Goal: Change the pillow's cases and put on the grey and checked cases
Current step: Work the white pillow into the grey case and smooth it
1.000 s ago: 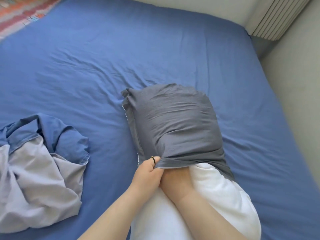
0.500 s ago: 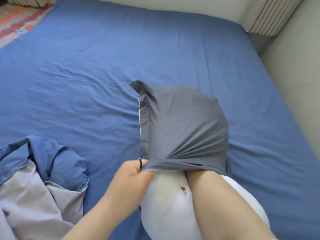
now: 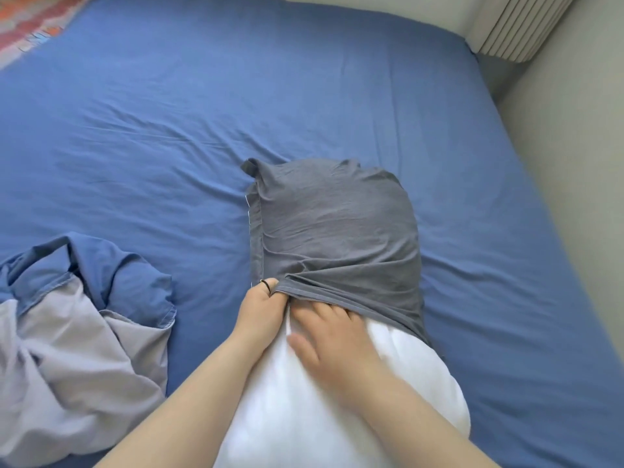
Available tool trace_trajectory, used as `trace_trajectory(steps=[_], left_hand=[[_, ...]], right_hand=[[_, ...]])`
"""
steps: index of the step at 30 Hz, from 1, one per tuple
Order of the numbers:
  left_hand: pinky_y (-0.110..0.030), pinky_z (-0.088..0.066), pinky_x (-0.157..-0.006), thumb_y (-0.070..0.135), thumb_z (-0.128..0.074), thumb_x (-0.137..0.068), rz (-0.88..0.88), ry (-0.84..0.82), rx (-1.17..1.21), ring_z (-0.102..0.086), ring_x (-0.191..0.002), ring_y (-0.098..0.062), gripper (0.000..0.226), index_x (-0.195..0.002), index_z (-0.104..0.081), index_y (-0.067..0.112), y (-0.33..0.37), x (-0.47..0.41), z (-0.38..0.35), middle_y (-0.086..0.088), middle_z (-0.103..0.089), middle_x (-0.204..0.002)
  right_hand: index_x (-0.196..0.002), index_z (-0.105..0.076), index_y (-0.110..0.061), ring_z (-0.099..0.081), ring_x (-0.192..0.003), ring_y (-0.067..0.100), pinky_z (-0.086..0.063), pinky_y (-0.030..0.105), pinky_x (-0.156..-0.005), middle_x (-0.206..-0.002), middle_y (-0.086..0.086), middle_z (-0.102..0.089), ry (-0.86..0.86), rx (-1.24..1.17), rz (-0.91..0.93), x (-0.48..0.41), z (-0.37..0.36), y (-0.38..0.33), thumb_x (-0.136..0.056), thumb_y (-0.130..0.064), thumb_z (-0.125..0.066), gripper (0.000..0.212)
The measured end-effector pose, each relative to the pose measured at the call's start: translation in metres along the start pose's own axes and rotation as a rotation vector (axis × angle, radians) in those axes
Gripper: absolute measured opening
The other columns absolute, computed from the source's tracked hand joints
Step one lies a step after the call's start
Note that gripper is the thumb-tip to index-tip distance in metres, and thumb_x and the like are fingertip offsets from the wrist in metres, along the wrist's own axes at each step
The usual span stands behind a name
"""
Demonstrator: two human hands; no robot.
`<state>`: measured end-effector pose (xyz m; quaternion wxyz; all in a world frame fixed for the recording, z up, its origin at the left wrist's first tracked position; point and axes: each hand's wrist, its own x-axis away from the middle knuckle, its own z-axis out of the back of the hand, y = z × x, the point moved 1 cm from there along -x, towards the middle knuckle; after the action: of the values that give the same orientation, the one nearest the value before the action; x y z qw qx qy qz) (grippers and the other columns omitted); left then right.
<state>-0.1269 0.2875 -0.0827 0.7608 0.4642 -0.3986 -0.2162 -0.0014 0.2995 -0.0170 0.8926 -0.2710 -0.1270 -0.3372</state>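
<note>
A white pillow [image 3: 337, 410] lies on the blue bed, its far half inside a grey case [image 3: 337, 231]. The near half is bare. My left hand [image 3: 258, 312], with a dark ring on one finger, pinches the case's open hem at its left corner. Flat on the pillow just below the hem lies my right hand [image 3: 332, 339], its fingers fairly straight and their tips tucked under the hem's edge. No checked case is in view.
A crumpled blue and pale lilac case [image 3: 71, 336] lies on the bed [image 3: 236, 103] at the left. A grey wall [image 3: 574, 163] runs along the bed's right side, with a ribbed radiator [image 3: 520, 25] in the far corner. A patterned rug [image 3: 30, 25] shows at the top left.
My right hand has come out from deep inside the grey case and now lies flat on the pillow at the hem. The left hand keeps its hold on the hem.
</note>
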Motion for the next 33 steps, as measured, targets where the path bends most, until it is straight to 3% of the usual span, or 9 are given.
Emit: trace_trajectory(steps=[4, 7, 11, 15, 18, 22, 27, 31, 33], left_hand=[[-0.012, -0.034, -0.048, 0.012, -0.051, -0.085, -0.026, 0.044, -0.043, -0.04, -0.059, -0.013, 0.02, -0.065, -0.051, 0.012, -0.003, 0.006, 0.002, 0.002, -0.048, -0.061], [-0.012, -0.03, -0.042, 0.008, -0.053, -0.083, -0.004, 0.036, -0.04, -0.034, -0.052, -0.012, 0.031, -0.055, -0.043, 0.018, -0.007, 0.012, -0.004, 0.005, -0.041, -0.053], [-0.011, -0.033, -0.045, 0.005, -0.056, -0.079, -0.063, 0.071, -0.199, -0.037, -0.052, -0.01, 0.031, -0.055, -0.042, 0.02, -0.025, 0.02, 0.008, 0.007, -0.045, -0.054], [-0.023, -0.03, -0.048, 0.012, -0.055, -0.079, -0.004, 0.083, -0.517, -0.045, -0.064, -0.02, 0.03, -0.06, -0.037, 0.027, -0.046, 0.019, 0.032, 0.01, -0.047, -0.062], [-0.026, -0.027, -0.049, 0.014, -0.051, -0.081, 0.017, 0.068, -0.675, -0.047, -0.072, -0.023, 0.03, -0.061, -0.032, 0.026, -0.053, 0.02, 0.027, 0.007, -0.049, -0.07], [-0.032, -0.038, -0.065, 0.016, -0.051, -0.081, 0.128, 0.007, -0.528, -0.052, -0.087, -0.028, 0.01, -0.089, -0.044, 0.015, -0.06, 0.02, 0.01, 0.0, -0.046, -0.094], [-0.027, -0.037, -0.068, 0.021, -0.054, -0.076, 0.252, -0.106, -0.576, -0.049, -0.083, -0.023, 0.04, -0.113, -0.038, 0.019, -0.077, 0.044, 0.002, 0.007, -0.053, -0.087], [-0.034, -0.03, -0.105, 0.016, -0.054, -0.072, 0.17, -0.101, -0.637, -0.046, -0.101, -0.018, 0.068, -0.133, -0.026, 0.023, -0.082, 0.068, 0.008, 0.007, -0.045, -0.127], [-0.03, -0.032, -0.102, 0.015, -0.056, -0.072, 0.128, -0.039, -0.609, -0.046, -0.109, -0.022, 0.077, -0.14, -0.019, 0.024, -0.082, 0.076, 0.019, 0.005, -0.038, -0.138]], right_hand=[[-0.115, -0.055, -0.036, -0.066, -0.103, 0.012, -0.029, 0.048, -0.093, -0.112, -0.01, -0.069, 0.072, 0.342, 0.016, 0.036, -0.033, 0.005, -0.033, -0.089, -0.04, 0.099], [-0.102, -0.069, -0.033, -0.072, -0.083, 0.014, -0.048, 0.045, -0.083, -0.096, -0.005, -0.074, 0.047, 0.373, -0.028, 0.03, -0.056, 0.004, -0.005, -0.074, -0.066, 0.105], [-0.072, -0.07, -0.021, -0.063, -0.052, 0.014, -0.044, 0.018, -0.051, -0.061, -0.003, -0.064, 0.228, 0.325, -0.106, 0.007, -0.037, 0.013, -0.027, -0.039, -0.083, 0.05], [-0.105, -0.05, -0.023, -0.057, -0.104, 0.028, -0.041, 0.034, -0.077, -0.113, 0.003, -0.056, 0.253, -0.054, -0.231, -0.007, 0.003, 0.042, -0.078, -0.022, -0.056, 0.028], [-0.087, -0.047, -0.023, -0.055, -0.099, 0.03, -0.034, 0.032, -0.069, -0.106, 0.004, -0.058, 0.294, -0.175, -0.26, -0.012, 0.024, 0.053, -0.078, -0.015, -0.052, 0.013], [-0.083, -0.046, -0.021, -0.051, -0.086, 0.028, -0.032, 0.031, -0.065, -0.099, 0.003, -0.057, 0.317, -0.223, -0.252, -0.018, 0.032, 0.053, -0.077, -0.012, -0.052, 0.012], [-0.073, -0.04, -0.025, -0.046, -0.079, 0.024, -0.032, 0.031, -0.062, -0.085, -0.005, -0.047, 0.365, -0.217, -0.238, -0.024, 0.03, 0.056, -0.075, -0.01, -0.052, 0.019], [-0.084, -0.047, -0.022, -0.048, -0.079, 0.025, -0.034, 0.031, -0.064, -0.086, -0.007, -0.045, 0.371, -0.182, -0.249, -0.029, 0.03, 0.051, -0.075, -0.013, -0.052, 0.013], [-0.083, -0.045, -0.023, -0.045, -0.076, 0.023, -0.032, 0.031, -0.063, -0.085, -0.006, -0.044, 0.371, -0.18, -0.246, -0.03, 0.028, 0.045, -0.075, -0.014, -0.051, 0.013]])
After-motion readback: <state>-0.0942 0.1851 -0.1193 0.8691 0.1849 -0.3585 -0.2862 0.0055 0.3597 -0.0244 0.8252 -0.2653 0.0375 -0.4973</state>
